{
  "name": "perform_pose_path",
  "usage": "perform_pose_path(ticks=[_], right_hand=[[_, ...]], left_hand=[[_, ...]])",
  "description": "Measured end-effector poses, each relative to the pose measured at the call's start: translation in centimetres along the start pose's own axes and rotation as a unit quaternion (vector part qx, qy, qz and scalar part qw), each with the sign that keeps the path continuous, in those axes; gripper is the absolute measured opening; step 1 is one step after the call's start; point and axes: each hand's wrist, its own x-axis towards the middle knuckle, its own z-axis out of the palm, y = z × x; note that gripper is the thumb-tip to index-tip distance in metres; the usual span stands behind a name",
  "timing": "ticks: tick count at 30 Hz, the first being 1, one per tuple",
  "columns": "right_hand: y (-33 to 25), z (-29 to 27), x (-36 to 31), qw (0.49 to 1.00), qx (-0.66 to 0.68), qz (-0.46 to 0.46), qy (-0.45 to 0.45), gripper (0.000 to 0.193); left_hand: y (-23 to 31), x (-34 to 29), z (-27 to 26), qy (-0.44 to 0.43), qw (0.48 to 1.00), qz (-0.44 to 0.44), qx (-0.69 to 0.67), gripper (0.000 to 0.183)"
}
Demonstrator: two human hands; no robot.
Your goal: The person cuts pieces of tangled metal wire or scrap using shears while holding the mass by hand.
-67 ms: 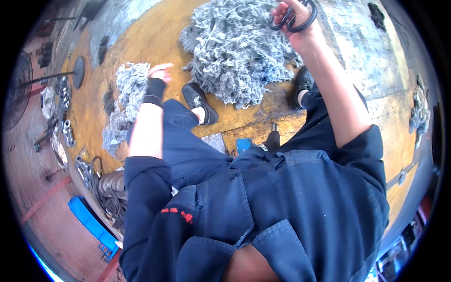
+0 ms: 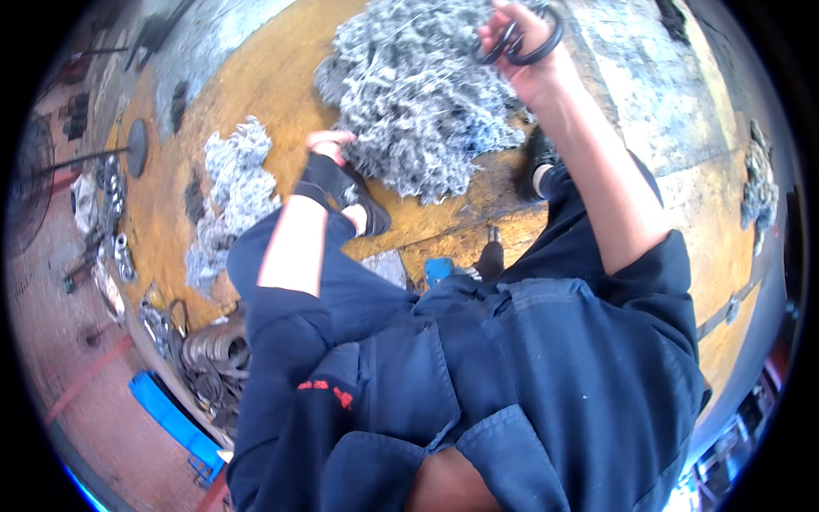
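A big heap of grey, shaggy fibre strands (image 2: 418, 102) lies on the yellowish floor in front of me, between my shoes. At its left edge is my left hand (image 2: 331, 143), a little blurred, fingers stretched toward the strands and nothing visible in them. Whether it touches the heap I cannot tell. My right hand (image 2: 531, 43), raised over the far right side of the heap, grips scissors (image 2: 559, 36) by their black loop handles. The blades do not show clearly. Left of my left hand lies a smaller pile of the same grey strands (image 2: 239, 175).
My left shoe (image 2: 372, 212) and right shoe (image 2: 537, 162) flank the heap. Metal parts and straps (image 2: 213, 350) lie at lower left. A fan (image 2: 30, 183) and a blue bench-like object (image 2: 175, 422) stand beyond. More grey fibre (image 2: 758, 188) is at far right.
My left hand has moved right, from beside the smaller pile to the big heap's edge. My right hand with the scissors has shifted slightly left and down.
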Motion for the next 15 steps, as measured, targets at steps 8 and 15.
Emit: perform_pose_path(ticks=[8, 15], right_hand=[[0.4, 1.8, -2.6, 0.993, -0.007, 0.11, 0.036, 0.017], [2.1, 3.0, -2.6, 0.97, 0.036, 0.237, 0.041, 0.021]], left_hand=[[-2.8, -5.1, 15.7, 0.062, 0.848, -0.281, 0.445, 0.142], [-8.5, -0.3, 14.6, 0.051, 0.861, -0.265, 0.432, 0.095]])
